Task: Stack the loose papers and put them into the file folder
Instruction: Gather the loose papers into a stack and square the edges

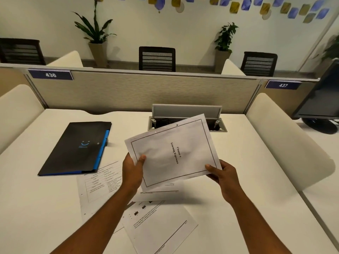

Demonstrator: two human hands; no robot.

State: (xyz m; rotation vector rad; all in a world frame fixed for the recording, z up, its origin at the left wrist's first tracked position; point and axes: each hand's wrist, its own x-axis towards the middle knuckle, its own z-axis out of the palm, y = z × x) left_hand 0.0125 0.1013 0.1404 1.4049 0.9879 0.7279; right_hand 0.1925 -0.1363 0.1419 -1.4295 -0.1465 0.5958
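I hold one sheet [174,153] up off the desk [247,162] between both hands, its printed face toward me, turned so the heading "Chapter 6 Learning Experience" runs sideways. My left hand [133,171] pinches the sheet's near left corner, thumb pressed on the front face and the other fingers closed behind the paper, out of sight. My right hand [224,177] pinches the near right corner the same way, thumb tip on the front and the fingers curled underneath. Both grips are closed on the paper and the sheet is tilted, its far edge higher than the edge I hold. Directly below my hands, more loose papers lie flat and fanned out: one with a table [100,184] under my left wrist, another with text and small dark figures [159,226] between my forearms, a third partly hidden beneath the held sheet. The black file folder [77,147] with blue edging lies closed, beyond and to the left of my left hand, apart from the papers.
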